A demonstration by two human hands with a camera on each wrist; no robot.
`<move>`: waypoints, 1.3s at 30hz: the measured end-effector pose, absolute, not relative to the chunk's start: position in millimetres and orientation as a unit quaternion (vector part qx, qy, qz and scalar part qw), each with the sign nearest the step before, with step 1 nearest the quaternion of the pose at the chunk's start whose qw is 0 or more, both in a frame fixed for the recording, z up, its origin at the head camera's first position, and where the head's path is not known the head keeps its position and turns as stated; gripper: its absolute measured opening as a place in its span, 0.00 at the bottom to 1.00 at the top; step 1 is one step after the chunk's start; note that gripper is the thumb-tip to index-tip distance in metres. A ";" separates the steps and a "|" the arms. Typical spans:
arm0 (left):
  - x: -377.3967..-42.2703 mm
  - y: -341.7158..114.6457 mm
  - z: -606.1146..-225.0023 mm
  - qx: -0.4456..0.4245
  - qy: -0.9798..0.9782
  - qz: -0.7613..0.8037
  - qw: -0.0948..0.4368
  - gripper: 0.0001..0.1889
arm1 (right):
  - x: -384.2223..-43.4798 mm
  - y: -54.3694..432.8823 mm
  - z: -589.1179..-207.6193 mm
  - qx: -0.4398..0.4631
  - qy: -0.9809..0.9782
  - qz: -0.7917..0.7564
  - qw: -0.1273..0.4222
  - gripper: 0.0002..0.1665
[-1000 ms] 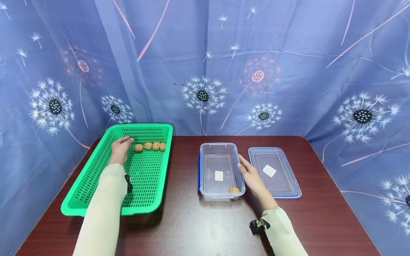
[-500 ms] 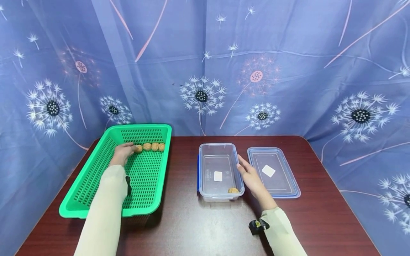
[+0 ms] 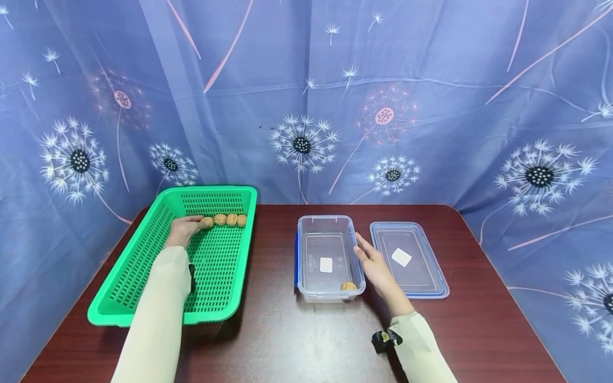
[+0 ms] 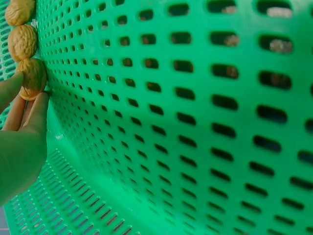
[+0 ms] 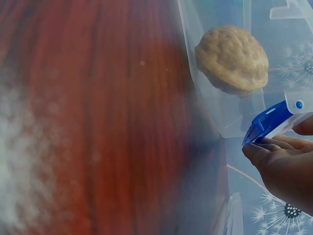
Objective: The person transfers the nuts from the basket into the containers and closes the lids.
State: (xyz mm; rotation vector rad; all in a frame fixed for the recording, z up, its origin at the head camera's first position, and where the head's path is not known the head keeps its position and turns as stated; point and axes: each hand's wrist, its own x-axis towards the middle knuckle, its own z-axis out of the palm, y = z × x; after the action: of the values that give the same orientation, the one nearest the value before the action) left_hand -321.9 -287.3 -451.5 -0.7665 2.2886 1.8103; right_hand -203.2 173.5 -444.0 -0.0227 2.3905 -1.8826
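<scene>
In the green basket (image 3: 210, 316), several walnuts (image 3: 232, 219) stand in a row along the far wall. My left hand (image 3: 184, 231) reaches into the basket and pinches the leftmost walnut (image 4: 33, 78) between thumb and fingers; that walnut still touches the row. Another walnut (image 3: 348, 286) lies in the near right corner of a clear plastic box (image 3: 330, 293). My right hand (image 3: 378, 268) rests against the right side of this box, fingers extended. In the right wrist view its fingers touch a blue side clip (image 5: 269, 120) of the box.
A clear lid (image 3: 416, 266) with a blue seal and a white label lies right of the box on the dark wooden table (image 3: 287, 346). Behind the table hangs a blue curtain (image 3: 239, 133) with dandelion prints.
My left hand has moved slightly right, from beside the row of walnuts onto the leftmost walnut, and taken hold of it. The right hand and the box have stayed in place.
</scene>
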 end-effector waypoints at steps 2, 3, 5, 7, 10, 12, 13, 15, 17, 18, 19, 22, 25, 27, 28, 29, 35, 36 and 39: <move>-320.5 -285.7 -450.7 -0.255 0.759 0.596 0.056 0.25 | -206.3 175.7 -451.5 -0.008 0.785 -0.618 0.046 0.29; -320.0 -285.2 -450.3 -0.257 0.759 0.595 0.053 0.25 | -208.1 176.7 -455.7 -0.009 0.786 -0.616 0.044 0.29; -319.2 -284.2 -449.6 -0.260 0.759 0.595 0.048 0.25 | -210.9 178.4 -463.1 -0.010 0.790 -0.611 0.039 0.29; -318.6 -283.7 -449.3 -0.263 0.766 0.584 0.045 0.24 | -213.0 179.0 -467.9 -0.014 0.793 -0.609 0.033 0.29; -318.6 -284.1 -449.3 -0.263 0.768 0.583 0.040 0.24 | -214.4 179.0 -470.9 -0.022 0.792 -0.610 0.023 0.29; -318.3 -285.1 -449.5 -0.264 0.775 0.573 0.038 0.24 | -214.6 178.4 -471.2 -0.024 0.790 -0.612 0.021 0.29; -318.0 -285.4 -449.6 -0.265 0.771 0.578 0.035 0.24 | -214.4 178.1 -471.2 -0.023 0.790 -0.612 0.021 0.29; -316.4 -286.1 -449.2 -0.264 0.775 0.573 0.031 0.24 | -214.0 177.9 -471.1 -0.023 0.791 -0.612 0.023 0.29; -314.7 -286.9 -448.6 -0.261 0.780 0.568 0.026 0.24 | -213.8 177.9 -471.4 -0.020 0.790 -0.612 0.024 0.29; -313.4 -286.4 -447.3 -0.257 0.778 0.573 0.021 0.25 | -213.9 177.9 -471.5 -0.020 0.790 -0.612 0.025 0.29; -312.5 -286.3 -445.5 -0.253 0.778 0.574 0.019 0.25 | -213.9 178.1 -471.4 -0.019 0.791 -0.611 0.026 0.29; -311.0 -285.2 -439.8 -0.238 0.779 0.580 0.017 0.26 | -213.8 178.6 -470.2 -0.016 0.791 -0.611 0.025 0.29; -312.3 -284.4 -434.7 -0.235 0.776 0.585 0.018 0.27 | -213.8 179.1 -469.6 -0.015 0.792 -0.610 0.027 0.29; -313.8 -284.3 -432.8 -0.234 0.773 0.589 0.019 0.26 | -213.8 179.1 -470.1 -0.015 0.792 -0.610 0.028 0.29; -314.4 -283.5 -431.4 -0.235 0.770 0.593 0.017 0.26 | -214.0 179.2 -470.7 -0.016 0.791 -0.611 0.028 0.29; -314.9 -282.6 -429.8 -0.234 0.767 0.598 0.017 0.26 | -214.2 179.3 -471.1 -0.016 0.790 -0.612 0.028 0.29; -315.3 -276.4 -417.7 -0.220 0.759 0.612 0.027 0.27 | -214.0 179.4 -471.1 -0.017 0.791 -0.611 0.024 0.29; -315.0 -274.8 -415.1 -0.218 0.760 0.612 0.027 0.27 | -214.0 179.2 -470.9 -0.017 0.792 -0.610 0.023 0.29; -314.2 -268.9 -406.8 -0.217 0.746 0.629 0.019 0.25 | -214.2 179.0 -470.6 -0.019 0.791 -0.611 0.022 0.29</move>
State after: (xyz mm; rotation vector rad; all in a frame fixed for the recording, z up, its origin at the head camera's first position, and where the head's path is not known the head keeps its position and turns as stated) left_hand -314.2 -268.9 -406.8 -0.6745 2.3159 1.9521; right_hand -214.2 179.0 -470.6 -0.0578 2.4512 -1.8930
